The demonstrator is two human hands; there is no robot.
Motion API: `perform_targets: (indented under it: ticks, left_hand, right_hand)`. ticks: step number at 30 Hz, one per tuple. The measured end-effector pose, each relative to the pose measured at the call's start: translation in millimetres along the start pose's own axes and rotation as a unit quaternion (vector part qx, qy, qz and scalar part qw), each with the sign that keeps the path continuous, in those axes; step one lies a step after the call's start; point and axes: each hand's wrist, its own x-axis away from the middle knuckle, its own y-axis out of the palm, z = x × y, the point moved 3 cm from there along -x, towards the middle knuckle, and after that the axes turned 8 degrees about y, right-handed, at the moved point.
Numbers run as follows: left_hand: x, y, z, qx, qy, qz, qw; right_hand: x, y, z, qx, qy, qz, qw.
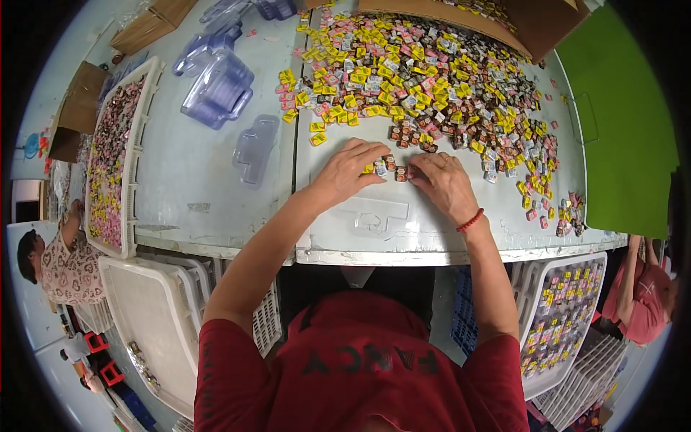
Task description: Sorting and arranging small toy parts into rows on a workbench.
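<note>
My left hand (353, 171) curls over a short row of small wrapped pieces (380, 167), yellow, white and brown, with the thumb and forefinger on either side of them. Facing it, my right hand (448, 186) has its fingertips closed at the right end of another short row of brown wrapped pieces (400, 173). A clear moulded plastic tray (371, 218) lies on the table just below both hands, towards me. Beyond the fingers spreads a large heap of small yellow, pink, white and brown wrapped pieces (425, 79).
At left lie a clear tray (255, 151) and a stack of them (219, 90). A white crate (133, 162) holds more pieces. Below the table edge stand white crates (155, 317), and one with filled trays (565, 309). A cardboard box (547, 29) stands behind; people work either side.
</note>
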Motion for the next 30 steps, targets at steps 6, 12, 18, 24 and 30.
perform_targets:
  ticks: [6,12,18,24,30]
  left_hand:
    - [1.0,8.2,0.9,0.048,-0.017,-0.051,0.997]
    - [3.1,-3.6,2.1,0.027,0.014,0.029,0.999]
    - [31.2,-61.2,-31.0,-0.087,-0.099,0.092,0.987]
    - [26.7,-46.9,-25.4,-0.185,-0.094,0.108,0.972]
    - [4.6,-49.0,-33.4,-0.147,-0.047,0.117,0.981]
  right_hand:
    - [4.2,4.0,-10.8,0.008,0.005,0.035,0.999]
    - [4.8,-2.6,-8.1,0.005,0.007,0.066,0.998]
    - [-44.0,0.7,-27.9,0.002,0.039,0.083,0.996]
    - [-103.4,46.8,-50.4,0.245,0.020,0.134,0.960]
    - [-91.5,45.1,-37.0,0.180,0.025,0.111,0.977]
